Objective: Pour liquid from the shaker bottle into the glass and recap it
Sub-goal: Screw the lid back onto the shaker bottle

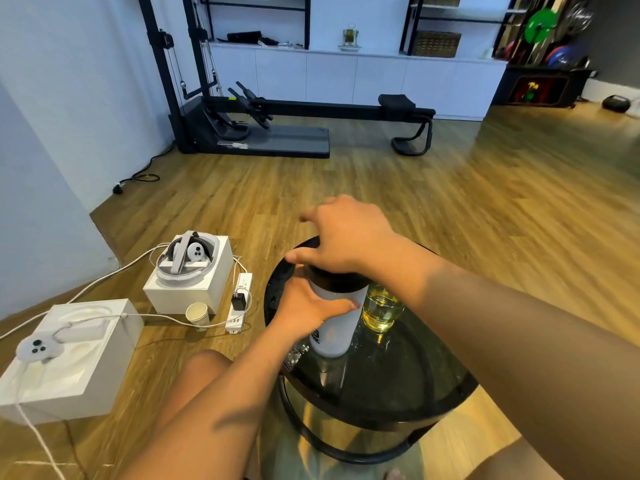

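With the left hand [304, 306], the upright shaker bottle [337, 323] is gripped round its white body, likely to steady it on the table [398, 386]. Its black cap [332, 280] is covered by the right hand [346, 237], presumably for recapping, though whether it is clasped cannot be told. Just beside it, yellow liquid is held in the glass [382, 308].

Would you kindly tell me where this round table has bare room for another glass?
The widest bare patch is the near half of the table, between the shaker bottle, the glass and the near rim. The far side is crowded: the left hand grips the bottle, the right hand covers its lid. The right edge is hidden by the forearm.
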{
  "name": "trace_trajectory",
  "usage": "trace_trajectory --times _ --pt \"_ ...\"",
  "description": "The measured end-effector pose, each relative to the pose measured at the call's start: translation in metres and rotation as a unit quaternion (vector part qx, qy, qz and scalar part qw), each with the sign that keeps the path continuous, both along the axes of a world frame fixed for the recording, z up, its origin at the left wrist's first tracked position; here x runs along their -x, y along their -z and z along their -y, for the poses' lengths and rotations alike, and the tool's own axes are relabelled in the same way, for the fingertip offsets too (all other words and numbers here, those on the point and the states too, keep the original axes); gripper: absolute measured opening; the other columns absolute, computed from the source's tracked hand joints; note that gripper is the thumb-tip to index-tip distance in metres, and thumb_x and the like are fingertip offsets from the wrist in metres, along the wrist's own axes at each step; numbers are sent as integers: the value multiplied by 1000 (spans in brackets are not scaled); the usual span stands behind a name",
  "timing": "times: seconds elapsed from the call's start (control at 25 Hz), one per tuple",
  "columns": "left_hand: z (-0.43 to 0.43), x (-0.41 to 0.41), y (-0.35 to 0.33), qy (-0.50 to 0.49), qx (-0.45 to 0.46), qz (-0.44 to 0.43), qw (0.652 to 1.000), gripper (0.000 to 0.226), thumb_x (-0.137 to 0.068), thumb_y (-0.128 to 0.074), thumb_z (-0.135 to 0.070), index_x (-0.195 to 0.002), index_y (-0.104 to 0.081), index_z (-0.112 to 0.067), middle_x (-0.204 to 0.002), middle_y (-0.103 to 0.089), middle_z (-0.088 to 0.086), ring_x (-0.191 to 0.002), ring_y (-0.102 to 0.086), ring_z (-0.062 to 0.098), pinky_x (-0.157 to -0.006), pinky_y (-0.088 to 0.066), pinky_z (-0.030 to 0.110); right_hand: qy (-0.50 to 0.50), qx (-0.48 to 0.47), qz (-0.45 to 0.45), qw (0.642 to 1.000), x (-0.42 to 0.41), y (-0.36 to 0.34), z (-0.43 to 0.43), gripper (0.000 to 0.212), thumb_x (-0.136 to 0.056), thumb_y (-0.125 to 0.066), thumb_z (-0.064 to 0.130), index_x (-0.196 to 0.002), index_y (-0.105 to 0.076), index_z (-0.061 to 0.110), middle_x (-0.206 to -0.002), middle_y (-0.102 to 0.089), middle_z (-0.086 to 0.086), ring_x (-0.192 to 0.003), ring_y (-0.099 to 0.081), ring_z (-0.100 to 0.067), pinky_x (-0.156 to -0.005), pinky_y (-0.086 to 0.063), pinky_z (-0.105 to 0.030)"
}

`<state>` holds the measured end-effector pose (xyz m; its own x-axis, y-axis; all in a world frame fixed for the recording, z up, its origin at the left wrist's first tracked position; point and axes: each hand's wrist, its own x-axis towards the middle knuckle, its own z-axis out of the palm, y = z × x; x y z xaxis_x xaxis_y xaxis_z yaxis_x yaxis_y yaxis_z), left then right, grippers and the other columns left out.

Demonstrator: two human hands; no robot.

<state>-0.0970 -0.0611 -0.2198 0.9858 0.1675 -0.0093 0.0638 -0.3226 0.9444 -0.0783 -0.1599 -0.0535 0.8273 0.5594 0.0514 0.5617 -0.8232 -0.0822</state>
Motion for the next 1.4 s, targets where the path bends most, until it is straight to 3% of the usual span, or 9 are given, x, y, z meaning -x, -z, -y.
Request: trace_trajectory --times 0.12,0.28,0.4,0.52,0.6,0.72,0.96,1.2,1.4 --pt "0 -1 -3 2 -10 1 1000 110 -39 -89 -57 -133 -48 -18 -123 -67 0 -116 -65 18 -95 -57 41 120 163 17 979 -1 5 0 73 -76 -35 87 -97 -57 21 -84 -54 0 -80 -51 -26 -57 -34 -33" --pt "-1 2 -3 14 5 34 999 112 -44 -94 -51 -141 -37 -40 -131 -59 -17 -124 -57 8 -99 -51 31 -39 0 -57 998 -9 -2 21 31 -79 -64 39 -107 -63 24 -102 -65 -1 -89 -58 -24 -69 -46 -33" --pt "-2 0 0 25 9 40 999 103 -53 -97 -40 -136 -37 -41 -125 -57 -23 -123 -56 8 -97 -48 28 -39 -117 -125 985 -15 0 34 58 -75 -73 52 -125 -55 28 -119 -60 0 -107 -58 -21 -90 -49 -38" --pt "-1 -1 1 32 15 48 998 112 -52 -97 -42 -147 -40 -27 -130 -61 -17 -124 -58 3 -104 -50 31 -8 32 -83 996 -18 19 28 100 -67 -61 80 -147 -33 28 -134 -53 -9 -120 -52 -30 -95 -47 -43" --pt "-1 -1 1 35 17 56 998 114 -51 -98 -39 -148 -38 -32 -126 -62 -25 -119 -58 -8 -98 -49 21 -30 43 -67 996 -21 24 24 97 -66 -70 71 -145 -37 27 -130 -56 -8 -118 -53 -31 -89 -48 -38" --pt "-2 -3 0 28 14 63 997 120 -45 -97 -46 -148 -36 -30 -131 -58 -20 -124 -57 2 -96 -44 17 -86 31 -91 992 -28 21 26 90 -60 -78 46 -141 -41 34 -130 -51 -2 -119 -47 -27 -89 -48 -39" --pt "1 -3 0 22 -2 69 997 103 -57 -100 -23 -136 -35 -35 -119 -47 -36 -107 -49 -22 -84 -36 -6 -109 108 -79 985 -33 26 23 98 -57 -76 50 -144 -30 46 -136 -43 5 -112 -55 -24 -81 -50 -37" --pt "0 -3 0 22 4 67 998 104 -49 -101 -34 -132 -38 -36 -121 -54 -24 -123 -56 8 -92 -43 14 -184 130 -28 974 -39 26 29 101 -53 -77 54 -143 -33 45 -128 -45 6 -104 -55 -22 -72 -46 -32" --pt "-1 -4 4 19 15 72 997 109 -44 -100 -40 -134 -37 -40 -122 -53 -30 -117 -56 -1 -92 -44 17 -204 124 -27 971 -42 26 32 103 -53 -80 55 -144 -35 42 -127 -46 4 -101 -57 -21 -79 -53 -39"
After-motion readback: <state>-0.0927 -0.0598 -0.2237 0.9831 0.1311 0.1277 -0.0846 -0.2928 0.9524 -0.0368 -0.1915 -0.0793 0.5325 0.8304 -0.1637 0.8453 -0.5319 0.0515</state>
